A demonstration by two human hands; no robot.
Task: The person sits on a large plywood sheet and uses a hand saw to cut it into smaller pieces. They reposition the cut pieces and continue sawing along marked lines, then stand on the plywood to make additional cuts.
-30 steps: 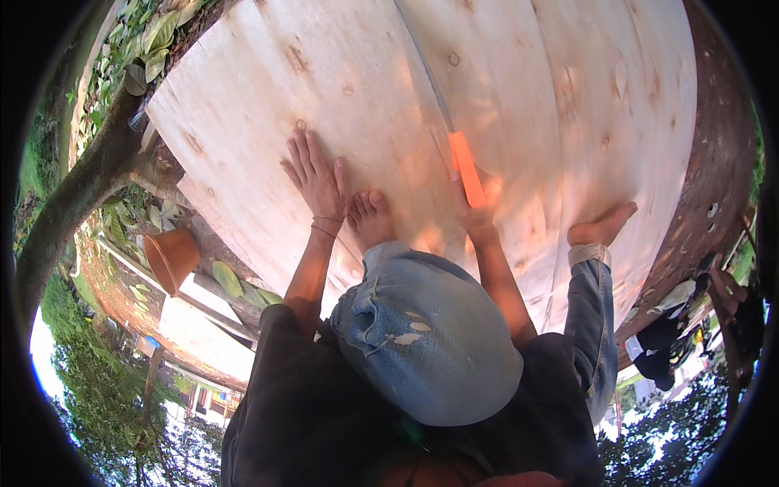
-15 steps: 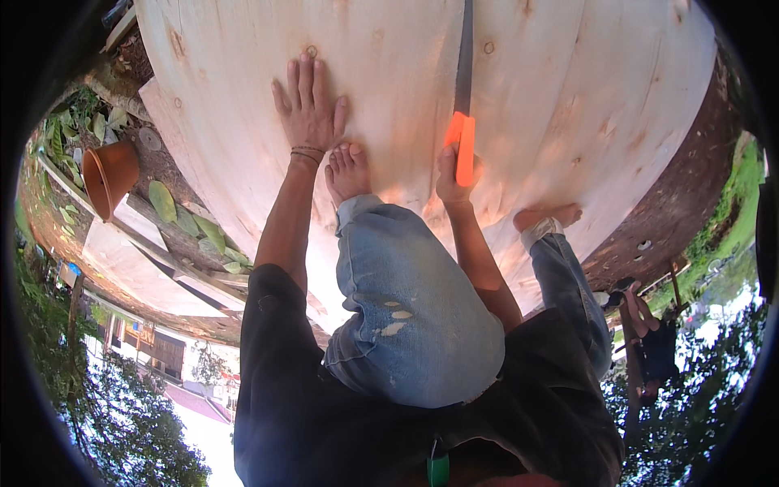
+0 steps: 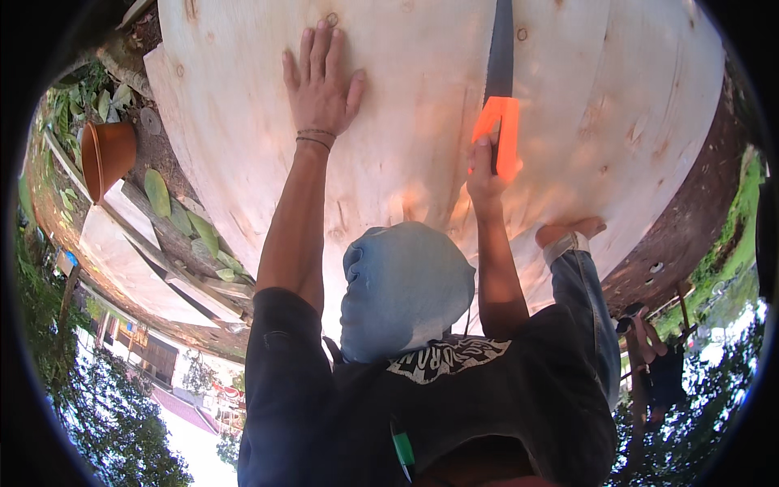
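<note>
A hand saw (image 3: 501,61) with a bright orange handle is gripped in my right hand (image 3: 485,178), my fingers wrapped round the grip. Its dark blade points away from me, over a broad pale plywood sheet (image 3: 406,138), and runs out of the top of the view. To the left, my left hand (image 3: 323,101) lies flat on the plywood, fingers outstretched and holding nothing. My bent knee (image 3: 410,280) in blue jeans is between my forearms, and my bare right foot (image 3: 570,230) rests on the sheet.
At the left, an orange-brown pot (image 3: 109,158) lies near green leaves (image 3: 157,192) and bare soil. Pale board pieces (image 3: 122,260) are below it. Another person (image 3: 661,361) is off to the lower right. Grass (image 3: 730,243) borders the ground there.
My left foot, visible earlier beside my left hand, is now out of sight. My raised knee appears lower and rounder. The saw's handle has turned, showing more of its side and a wider blade.
</note>
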